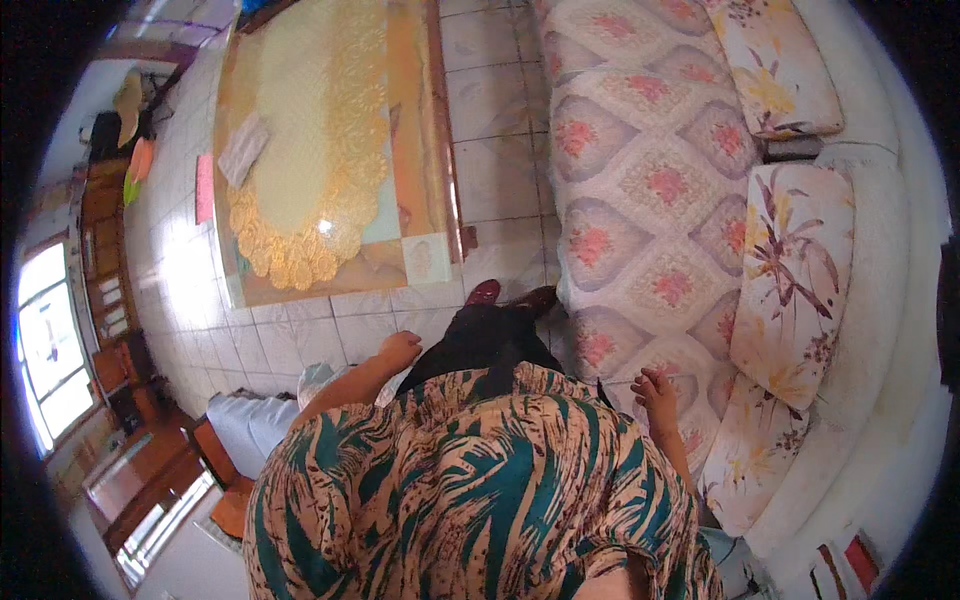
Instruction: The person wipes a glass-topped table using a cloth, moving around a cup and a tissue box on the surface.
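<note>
My left hand (400,349) hangs beside my left thigh, near the close edge of a low table (270,297). Its fingers look loosely bent, and I see nothing in them. On the other side, my right hand (655,392) hovers over the close end of the long sofa seat, covered in a quilted cloth (665,185) with pink flowers. The fingers of that hand are apart and hold nothing; whether they touch the cover I cannot tell. My dark red shoes (484,292) stand on the tiles between table and sofa.
A yellow lace tablecloth (290,130) and a folded pale cloth (243,148) lie on the table. Floral cushions (795,285) line the sofa's right side. A wooden chair with a light blue cover (250,425) stands behind at left. Shelving (108,260) runs along the left wall.
</note>
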The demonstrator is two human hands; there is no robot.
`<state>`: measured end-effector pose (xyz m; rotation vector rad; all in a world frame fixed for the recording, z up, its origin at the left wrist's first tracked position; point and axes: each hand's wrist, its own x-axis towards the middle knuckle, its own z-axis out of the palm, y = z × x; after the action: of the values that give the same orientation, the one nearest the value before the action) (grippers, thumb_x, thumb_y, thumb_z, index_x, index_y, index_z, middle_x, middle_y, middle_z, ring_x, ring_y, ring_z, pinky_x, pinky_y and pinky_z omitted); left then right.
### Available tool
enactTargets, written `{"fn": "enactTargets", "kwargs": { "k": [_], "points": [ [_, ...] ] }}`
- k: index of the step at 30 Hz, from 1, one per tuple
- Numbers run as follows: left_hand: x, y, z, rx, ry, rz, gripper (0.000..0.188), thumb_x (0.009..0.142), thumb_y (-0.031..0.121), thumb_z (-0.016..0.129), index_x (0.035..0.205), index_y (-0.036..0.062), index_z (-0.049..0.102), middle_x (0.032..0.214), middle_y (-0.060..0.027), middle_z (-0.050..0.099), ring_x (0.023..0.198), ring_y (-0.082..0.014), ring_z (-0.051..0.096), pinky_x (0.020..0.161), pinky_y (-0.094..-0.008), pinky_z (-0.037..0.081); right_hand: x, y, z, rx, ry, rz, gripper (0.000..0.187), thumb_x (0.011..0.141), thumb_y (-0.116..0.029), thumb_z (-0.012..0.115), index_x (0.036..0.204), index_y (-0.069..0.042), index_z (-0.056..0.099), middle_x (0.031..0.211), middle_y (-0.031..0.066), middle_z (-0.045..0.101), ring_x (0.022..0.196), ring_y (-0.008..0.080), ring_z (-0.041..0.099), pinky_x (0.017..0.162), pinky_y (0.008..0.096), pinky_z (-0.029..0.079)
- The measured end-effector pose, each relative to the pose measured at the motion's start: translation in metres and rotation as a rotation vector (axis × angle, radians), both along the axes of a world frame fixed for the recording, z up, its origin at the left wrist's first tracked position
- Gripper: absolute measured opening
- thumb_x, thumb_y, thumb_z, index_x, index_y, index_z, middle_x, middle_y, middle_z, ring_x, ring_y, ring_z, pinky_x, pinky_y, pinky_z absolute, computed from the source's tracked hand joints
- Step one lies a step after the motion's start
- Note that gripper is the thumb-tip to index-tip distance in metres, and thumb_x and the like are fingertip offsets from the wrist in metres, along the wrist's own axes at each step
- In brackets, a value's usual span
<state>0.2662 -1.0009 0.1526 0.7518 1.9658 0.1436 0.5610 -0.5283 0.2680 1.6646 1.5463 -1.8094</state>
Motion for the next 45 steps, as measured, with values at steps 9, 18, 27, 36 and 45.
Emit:
{"fn": "enactTargets", "kwargs": {
  "k": [9, 18, 27, 36, 45],
  "points": [
    [-0.017, -0.041, 0.048, -0.087, -0.178, 0.907, 0.036, 0.082, 0.024, 0.06, 0.11, 0.0016, 0.064, 0.105, -0.0172, 0.066, 0.099, -0.0277, 0.063, 0.087, -0.0376, 0.049, -0.028, -0.046, -0.052, -0.134, -0.141, 0.247, 0.03, 0.09, -0.023, 0.058, 0.115, -0.006, 0.056, 0.103, 0.0085, 0.064, 0.084, 0.019, 0.065, 0.067, 0.0319, 0.049],
    [-0.086, -0.13, 0.02, 0.081, -0.166, 0.873, 0.036, 0.083, 0.025, 0.061, 0.11, 0.0011, 0.064, 0.099, -0.0145, 0.068, 0.09, -0.0265, 0.066, 0.08, -0.0359, 0.05, -0.13, -0.136, -0.052, 0.132, -0.078, 0.344, 0.025, 0.088, -0.018, 0.059, 0.109, -0.003, 0.057, 0.092, 0.0087, 0.065, 0.077, 0.0174, 0.066, 0.063, 0.0315, 0.051],
    [-0.148, -0.299, -0.009, 0.076, -0.041, 0.994, 0.038, 0.082, 0.03, 0.059, 0.108, 0.0018, 0.065, 0.101, -0.0172, 0.067, 0.094, -0.029, 0.065, 0.082, -0.0385, 0.05, -0.226, -0.266, -0.069, 0.139, -0.107, 0.934, 0.03, 0.087, -0.025, 0.065, 0.109, -0.004, 0.062, 0.097, 0.0097, 0.067, 0.087, 0.022, 0.065, 0.075, 0.0337, 0.051],
    [-0.075, -0.383, -0.025, -0.133, -0.121, 1.189, 0.038, 0.078, 0.021, 0.064, 0.108, -0.0015, 0.064, 0.09, -0.0166, 0.068, 0.076, -0.0236, 0.065, 0.069, -0.0361, 0.053, -0.353, -0.272, -0.08, 0.346, 0.01, 1.088, 0.034, 0.085, -0.029, 0.062, 0.108, -0.004, 0.063, 0.093, 0.0155, 0.069, 0.082, 0.0247, 0.068, 0.077, 0.0351, 0.052],
    [-0.16, -0.397, 0.023, -0.054, -0.099, 1.191, 0.042, 0.08, 0.029, 0.064, 0.113, 0.0045, 0.065, 0.115, -0.0186, 0.063, 0.11, -0.0347, 0.059, 0.096, -0.039, 0.045, -0.421, -0.32, -0.056, 0.312, -0.069, 1.12, 0.032, 0.083, -0.029, 0.061, 0.102, -0.004, 0.064, 0.09, 0.0157, 0.069, 0.085, 0.0275, 0.067, 0.077, 0.0367, 0.051]
  ]
}}
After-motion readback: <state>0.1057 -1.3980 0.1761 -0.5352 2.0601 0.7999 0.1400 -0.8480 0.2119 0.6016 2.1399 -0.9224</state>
